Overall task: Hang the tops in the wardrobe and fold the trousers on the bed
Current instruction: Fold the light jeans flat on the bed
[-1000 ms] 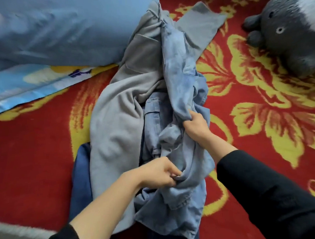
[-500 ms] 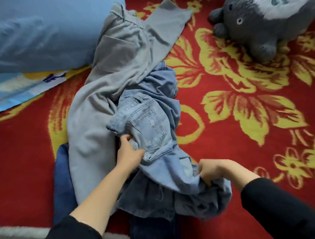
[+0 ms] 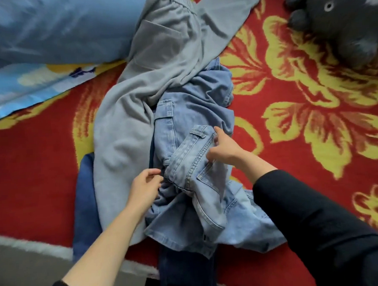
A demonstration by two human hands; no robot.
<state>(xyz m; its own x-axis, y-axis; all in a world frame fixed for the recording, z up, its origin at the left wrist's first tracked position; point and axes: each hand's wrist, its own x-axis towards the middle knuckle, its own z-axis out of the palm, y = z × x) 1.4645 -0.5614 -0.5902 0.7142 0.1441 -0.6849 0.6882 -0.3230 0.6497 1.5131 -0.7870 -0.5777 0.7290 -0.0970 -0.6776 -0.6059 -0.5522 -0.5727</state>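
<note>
Lying on the blanket are one pillow, one grey trousers, one jeans and one plush. The left hand is pinching the jeans' fold; the right hand is gripping their waistband, the denim bunching between both.

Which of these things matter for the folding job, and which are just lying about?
Job: light jeans, gripped by left hand and right hand; grey trousers; dark jeans; navy garment.
Lying about: pillow; plush toy.
</note>
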